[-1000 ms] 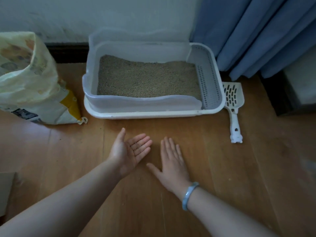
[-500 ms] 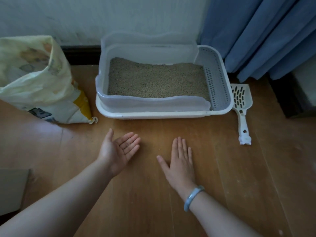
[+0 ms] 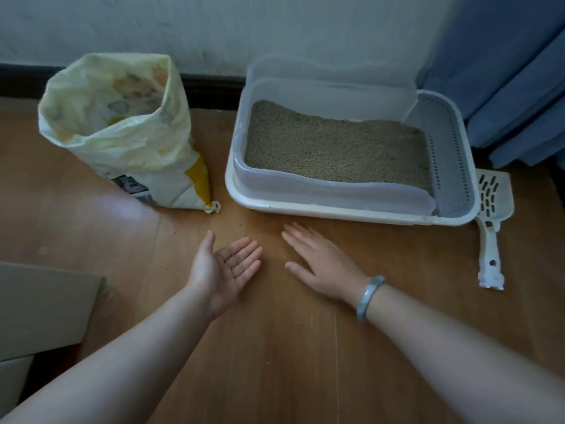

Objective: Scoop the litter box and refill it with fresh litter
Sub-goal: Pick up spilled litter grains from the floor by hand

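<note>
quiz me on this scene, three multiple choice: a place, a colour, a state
1. Where does the scoop lie? A) on the floor, right of the litter box B) buried in litter C) on cardboard
2. The bracelet is: A) red B) black C) pale blue-grey
3. The top of the litter bag is: A) tied shut B) open C) taped
Answers: 1 A, it lies on the floor by the box's right end; 2 C, a pale blue-grey band on the wrist; 3 B, its mouth gapes, showing the inside.
</note>
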Action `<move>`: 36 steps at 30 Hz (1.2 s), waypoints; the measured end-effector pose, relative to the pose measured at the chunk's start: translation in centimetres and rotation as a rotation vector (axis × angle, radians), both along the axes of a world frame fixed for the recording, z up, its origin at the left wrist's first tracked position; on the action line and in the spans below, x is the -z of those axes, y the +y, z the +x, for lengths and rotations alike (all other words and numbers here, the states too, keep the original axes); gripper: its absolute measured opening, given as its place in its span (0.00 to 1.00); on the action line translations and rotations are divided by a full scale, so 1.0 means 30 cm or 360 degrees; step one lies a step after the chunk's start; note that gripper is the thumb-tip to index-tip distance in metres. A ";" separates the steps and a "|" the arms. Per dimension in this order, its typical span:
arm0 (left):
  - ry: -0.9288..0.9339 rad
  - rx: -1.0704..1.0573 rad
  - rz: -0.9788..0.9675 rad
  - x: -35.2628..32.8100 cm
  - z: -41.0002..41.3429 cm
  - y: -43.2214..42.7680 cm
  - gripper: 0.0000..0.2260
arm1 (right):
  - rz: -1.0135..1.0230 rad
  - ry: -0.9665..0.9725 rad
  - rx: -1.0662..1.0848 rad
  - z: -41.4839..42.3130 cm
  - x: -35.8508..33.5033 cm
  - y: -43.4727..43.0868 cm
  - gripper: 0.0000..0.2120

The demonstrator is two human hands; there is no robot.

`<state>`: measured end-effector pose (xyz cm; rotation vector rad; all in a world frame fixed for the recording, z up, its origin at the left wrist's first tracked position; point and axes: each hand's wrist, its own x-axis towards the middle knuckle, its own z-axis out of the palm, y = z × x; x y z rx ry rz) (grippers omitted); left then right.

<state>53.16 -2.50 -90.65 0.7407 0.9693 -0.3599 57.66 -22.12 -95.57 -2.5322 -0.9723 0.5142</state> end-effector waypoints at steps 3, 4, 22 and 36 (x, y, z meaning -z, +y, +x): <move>0.0029 -0.0038 -0.0011 0.004 -0.006 0.022 0.29 | -0.0065 -0.0123 -0.0348 0.107 -0.008 0.091 0.30; 0.0040 -0.0051 -0.0003 0.005 -0.006 0.030 0.29 | -0.0061 -0.0147 -0.0417 0.130 -0.008 0.129 0.29; 0.0131 -0.0223 0.0073 0.017 -0.036 0.113 0.27 | -0.0184 -0.0223 -0.0921 0.171 0.003 0.048 0.37; 0.0095 -0.0086 0.0114 -0.008 -0.021 0.051 0.28 | -0.0276 -0.0166 -0.0906 0.054 -0.005 -0.155 0.39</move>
